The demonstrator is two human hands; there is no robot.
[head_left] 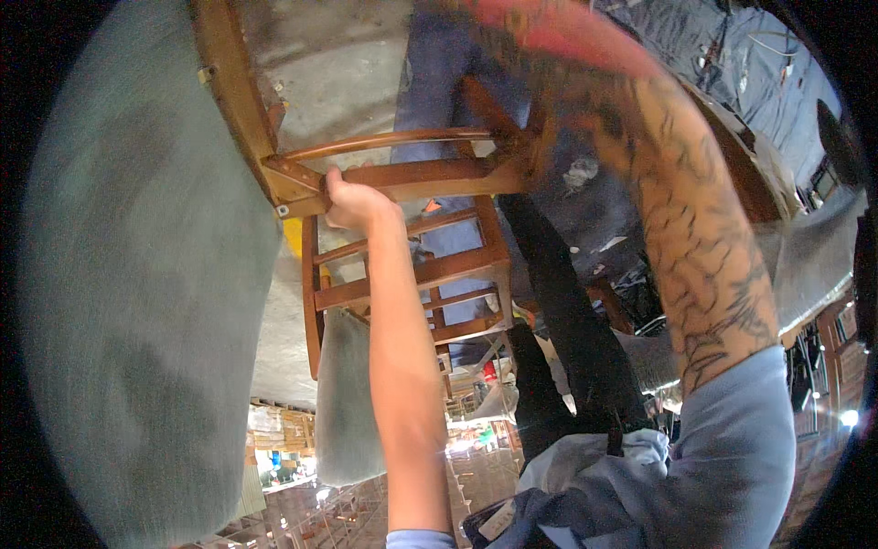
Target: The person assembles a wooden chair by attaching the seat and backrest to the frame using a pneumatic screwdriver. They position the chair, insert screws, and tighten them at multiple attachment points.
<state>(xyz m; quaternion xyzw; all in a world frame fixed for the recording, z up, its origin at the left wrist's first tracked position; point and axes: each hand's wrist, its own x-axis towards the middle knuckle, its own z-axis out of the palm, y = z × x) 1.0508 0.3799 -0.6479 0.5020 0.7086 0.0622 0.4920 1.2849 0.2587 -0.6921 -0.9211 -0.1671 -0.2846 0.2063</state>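
My left hand [358,203] is closed around a brown wooden rail [430,176] of a chair frame, near a corner where a wooden brace and a post [240,82] meet. The thumb lies over the top of the rail; the other fingers are mostly hidden. My tattooed right forearm [686,210] reaches up and bends left over the far right end of the frame. Motion smears it toward the top, so neither the hand's fingers nor anything in them can be made out. Beside the post, a large grey-green panel [155,274] fills the left side.
Below the rail are more wooden slats [412,270] and a smaller grey-green panel [347,403]. Dark sheeting [768,55] with scraps on it spreads at the upper right. My black-trousered legs [567,302] stand close to the frame. Concrete floor [338,82] shows beyond.
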